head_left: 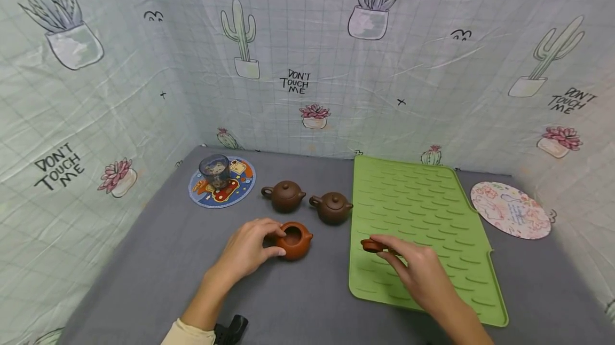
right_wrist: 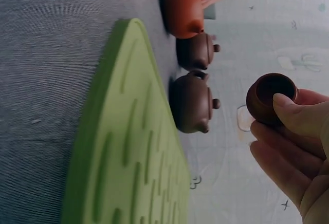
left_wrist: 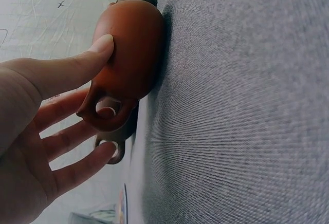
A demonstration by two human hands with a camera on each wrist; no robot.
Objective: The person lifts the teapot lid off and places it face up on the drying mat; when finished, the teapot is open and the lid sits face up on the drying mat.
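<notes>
An orange-brown clay teapot (head_left: 298, 249) with its top uncovered stands on the grey cloth. My left hand (head_left: 251, 246) holds it at the handle side, the thumb (left_wrist: 100, 49) pressed against its body and other fingers near the handle (left_wrist: 110, 124). Over the green mat, my right hand (head_left: 423, 267) pinches a small reddish-brown teapot lid (head_left: 371, 245) between thumb and fingers. In the right wrist view the hollow side of the lid (right_wrist: 262, 112) shows. Two dark brown teapots, one behind (head_left: 286, 198) and one nearer the mat (head_left: 331, 209), stand with lids on.
A green ridged mat (head_left: 403, 195) lies at the right. Behind on the left, a clear tumbler (head_left: 214, 170) stands on a blue round coaster (head_left: 202, 198). A pink floral coaster (head_left: 511, 210) lies at the far right. Printed curtains (head_left: 336, 67) enclose the table.
</notes>
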